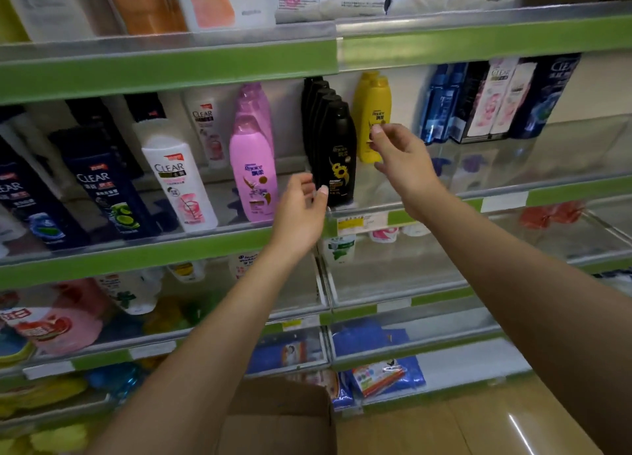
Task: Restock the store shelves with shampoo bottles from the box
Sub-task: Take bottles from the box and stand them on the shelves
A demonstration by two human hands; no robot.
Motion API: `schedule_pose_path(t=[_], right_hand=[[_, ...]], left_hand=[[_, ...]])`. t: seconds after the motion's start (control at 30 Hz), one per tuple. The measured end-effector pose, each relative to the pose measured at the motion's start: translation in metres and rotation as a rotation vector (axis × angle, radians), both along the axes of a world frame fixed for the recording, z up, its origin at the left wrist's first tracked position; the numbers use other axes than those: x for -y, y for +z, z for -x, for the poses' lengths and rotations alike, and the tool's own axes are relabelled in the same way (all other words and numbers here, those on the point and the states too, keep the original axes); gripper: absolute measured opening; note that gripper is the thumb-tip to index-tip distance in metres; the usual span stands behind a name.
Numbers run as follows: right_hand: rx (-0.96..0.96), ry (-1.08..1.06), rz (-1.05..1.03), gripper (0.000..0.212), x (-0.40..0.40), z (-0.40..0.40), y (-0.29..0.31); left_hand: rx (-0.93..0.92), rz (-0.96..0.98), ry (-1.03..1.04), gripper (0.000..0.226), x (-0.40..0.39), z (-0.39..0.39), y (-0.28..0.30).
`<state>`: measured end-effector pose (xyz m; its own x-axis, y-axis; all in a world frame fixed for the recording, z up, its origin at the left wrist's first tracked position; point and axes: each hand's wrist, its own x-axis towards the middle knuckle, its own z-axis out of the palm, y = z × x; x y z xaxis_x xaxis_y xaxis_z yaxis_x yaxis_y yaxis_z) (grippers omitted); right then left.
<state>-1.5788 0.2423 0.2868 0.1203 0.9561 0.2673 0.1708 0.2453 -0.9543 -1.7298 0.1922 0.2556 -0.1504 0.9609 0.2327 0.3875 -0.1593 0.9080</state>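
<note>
Store shelving unit point(164, 75) filled view: several tiers, green price strips along edges, clear plastic front guards. Pale back panel point(581, 88) stood behind upper right tier. Tan wood-look floor point(478, 420) lay at lower right, glossy, catching streak of overhead light. Lighting was even, indoor.

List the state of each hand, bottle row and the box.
Left hand: open, empty, beside the black row.
Right hand: open, empty, before the yellow bottles.
Black bottles: upright, lined front to back.
Yellow bottles: upright.
Pink bottles: upright.
Box: open, on the floor.
</note>
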Motion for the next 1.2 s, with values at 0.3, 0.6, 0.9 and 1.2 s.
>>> schedule_pose_path(t=[0.3, 0.6, 0.9, 1.2], right_hand=[[-0.115, 0.185, -0.040, 0.009, -0.030, 0.011, 0.001], [-0.083, 0.224, -0.063, 0.005, -0.037, 0.011, -0.005], [-0.019, 0.194, -0.104, 0.006, -0.032, 0.010, -0.009], [0.035, 0.142, -0.120, 0.020, -0.022, 0.009, -0.013]], left_hand=[[-0.053, 0.038, 0.041, 0.039, -0.040, -0.009, -0.001], [-0.060, 0.054, 0.040, 0.032, -0.052, -0.010, -0.004], [-0.076, 0.055, 0.012, 0.030, -0.049, -0.008, -0.008], [-0.196, 0.064, 0.029, 0.020, -0.041, 0.004, -0.019]])
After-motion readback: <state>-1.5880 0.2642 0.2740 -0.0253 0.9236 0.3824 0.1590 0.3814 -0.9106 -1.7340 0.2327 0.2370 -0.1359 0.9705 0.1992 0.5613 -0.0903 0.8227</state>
